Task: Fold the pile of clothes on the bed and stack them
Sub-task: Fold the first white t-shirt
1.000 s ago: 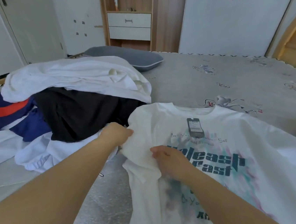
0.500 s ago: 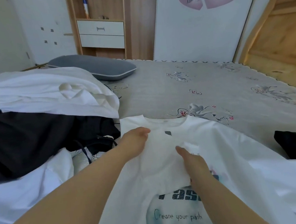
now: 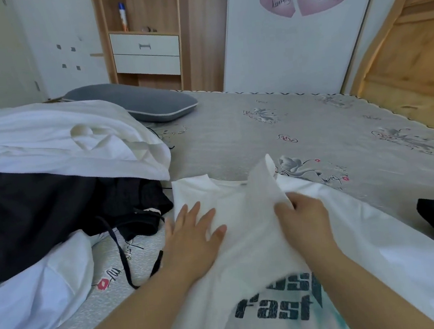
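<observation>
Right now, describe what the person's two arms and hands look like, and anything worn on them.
Both forearms are bare up to the frame edge: no sleeves, watch, bracelet or gloves in view. The left hand and right hand show no rings or markings on the visible fingers. Nails look short and unpainted.

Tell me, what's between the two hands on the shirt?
In the head view, only white shirt fabric lies between the left hand, pressed flat, and the right hand, which pinches up a sleeve flap.
</observation>
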